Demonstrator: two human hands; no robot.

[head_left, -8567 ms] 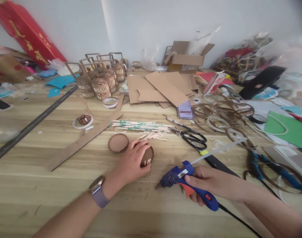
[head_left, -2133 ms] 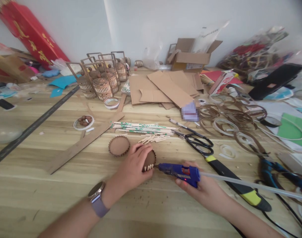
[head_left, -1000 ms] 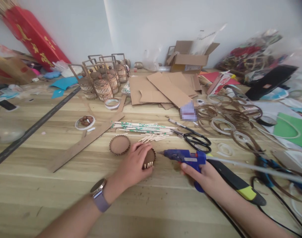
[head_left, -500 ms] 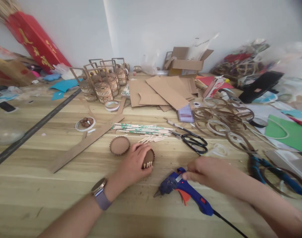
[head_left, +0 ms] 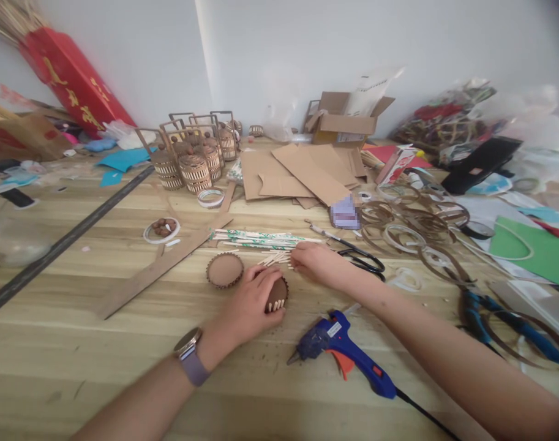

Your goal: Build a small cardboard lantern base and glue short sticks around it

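My left hand, with a watch on its wrist, is closed around a small round brown cardboard base. Several short pale sticks stand along the near rim of that base. At the loose pile of short sticks is my right hand, its fingers bent down together at the pile's right end. Whether a stick is between those fingertips I cannot make out. A blue glue gun with an orange trigger lies on its side below the right forearm. Left of my left hand sits a second round base with a notched dark rim.
Paper-wrapped sticks lie behind the pile, with black scissors to their right. Cardboard sheets, small lidded baskets and brown hoops stand farther back. Blue-handled pliers lie right; a cardboard strip lies left.
My right hand has left the glue gun, which stays lying on the table, and moved up and left to the short sticks. The left hand keeps its hold on the round base.
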